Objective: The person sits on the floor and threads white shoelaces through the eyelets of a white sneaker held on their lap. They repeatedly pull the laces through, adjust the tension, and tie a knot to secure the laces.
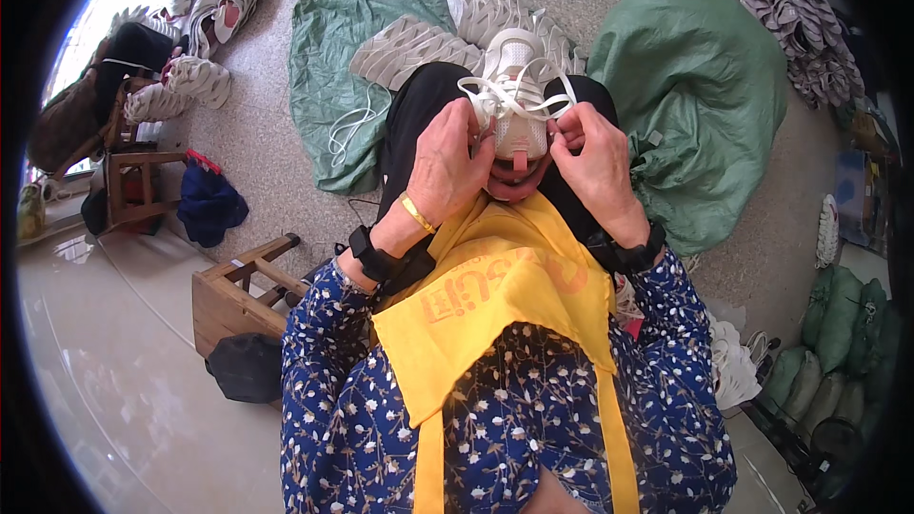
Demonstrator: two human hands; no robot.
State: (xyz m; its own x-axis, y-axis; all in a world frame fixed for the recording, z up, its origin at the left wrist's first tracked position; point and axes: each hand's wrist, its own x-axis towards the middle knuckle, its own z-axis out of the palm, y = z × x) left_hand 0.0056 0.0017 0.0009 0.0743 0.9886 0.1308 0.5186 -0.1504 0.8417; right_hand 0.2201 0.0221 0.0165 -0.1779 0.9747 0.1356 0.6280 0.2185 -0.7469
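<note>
A white sneaker (519, 138) with a pinkish sole rests between my knees, its toe pointing away from me. White shoelace (519, 95) crosses its front and rises in loose loops on both sides. My left hand (449, 157) is closed at the shoe's left side, thumb and fingers pinching the lace there. On the right side, my right hand (595, 157) is closed too, fingertips pinched on the lace by the eyelets. The exact lace ends inside the fingers are too small to make out. A yellow apron (495, 286) covers my lap just below the shoe.
Several white shoes (419, 49) lie beyond my knees on a green sack (319, 67) with loose white laces (347, 133). A bulging green sack (695, 95) stands at right. A wooden stool (224, 300) sits at left. More shoes (804, 24) are piled far right.
</note>
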